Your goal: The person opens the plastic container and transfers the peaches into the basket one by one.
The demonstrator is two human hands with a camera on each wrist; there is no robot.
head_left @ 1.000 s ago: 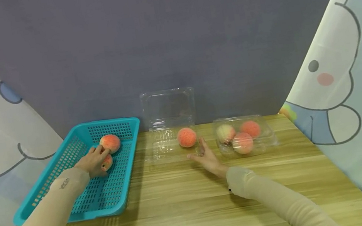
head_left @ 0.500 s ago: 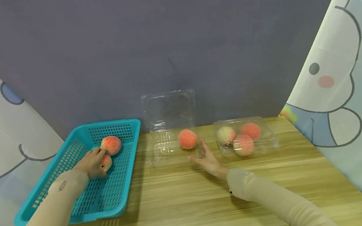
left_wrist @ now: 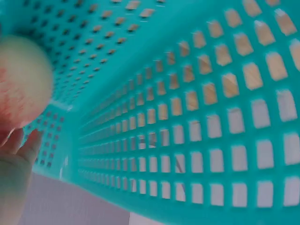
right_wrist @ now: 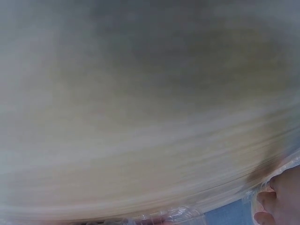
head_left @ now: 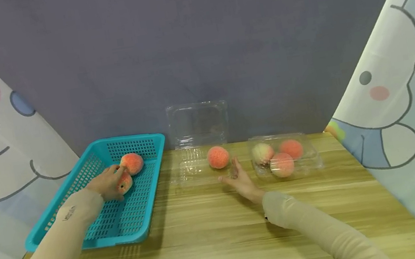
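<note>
The left wrist view looks along the slotted wall of the blue basket [head_left: 128,219] from inside and shows the fingertips [left_wrist: 32,144] of the left hand [head_left: 106,185] against a pale-and-pink peach, its underside hidden in the head view. Only the head view gives the whole layout: the left hand pinches the nearer peach [head_left: 124,184] in the basket, with the farther peach [head_left: 132,163] just beside it. The right wrist view is mostly a blur, the fingers of the right hand [head_left: 245,185] cut off at its corner. From the head, that hand's thumb and fingers are spread at the near right corner of the open clear box [head_left: 193,167], which holds a single peach [head_left: 218,158]; I cannot tell if they touch the plastic
</note>
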